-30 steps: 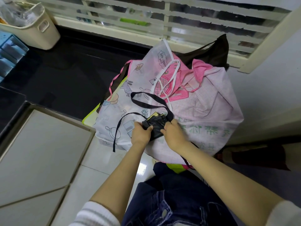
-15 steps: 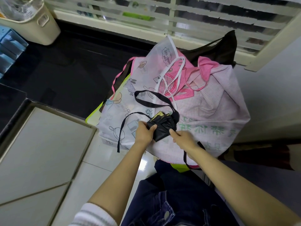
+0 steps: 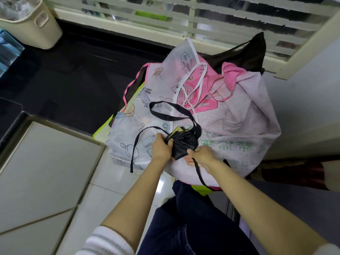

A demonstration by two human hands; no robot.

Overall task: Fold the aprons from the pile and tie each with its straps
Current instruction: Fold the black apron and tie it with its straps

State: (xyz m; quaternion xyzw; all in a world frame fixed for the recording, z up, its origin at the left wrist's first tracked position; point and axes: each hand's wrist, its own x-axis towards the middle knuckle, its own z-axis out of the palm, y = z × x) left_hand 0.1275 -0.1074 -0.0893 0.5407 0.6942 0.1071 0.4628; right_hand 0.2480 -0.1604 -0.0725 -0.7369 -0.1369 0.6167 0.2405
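From the head camera, looking down over both forearms: the folded black apron (image 3: 184, 142) is a small tight bundle sitting on top of the pile of aprons (image 3: 239, 126), at the near edge of it, between the two hands. The left hand (image 3: 161, 148) grips the bundle's left side, fingers curled over its edge. The right hand (image 3: 202, 156) pinches a black strap (image 3: 199, 173) at the bundle's lower right corner, and the strap trails down beneath that wrist. A strap loop (image 3: 171, 115) arcs out from the bundle's top across the pile, and a loose strap end (image 3: 135, 151) hangs off to the left over the pile's edge.

The pile itself is a sheer white cartoon-print apron (image 3: 139, 124) on the left, a pink checked apron (image 3: 248, 111) on the right and a dark brown apron (image 3: 248, 52) at the back (a lime-green edge (image 3: 101, 133) peeks out underneath).

Behind it runs a window grille (image 3: 202, 19). A beige basket (image 3: 40, 30) stands on the dark counter (image 3: 64, 80) at the far left, and pale floor tiles (image 3: 46, 172) lie below.
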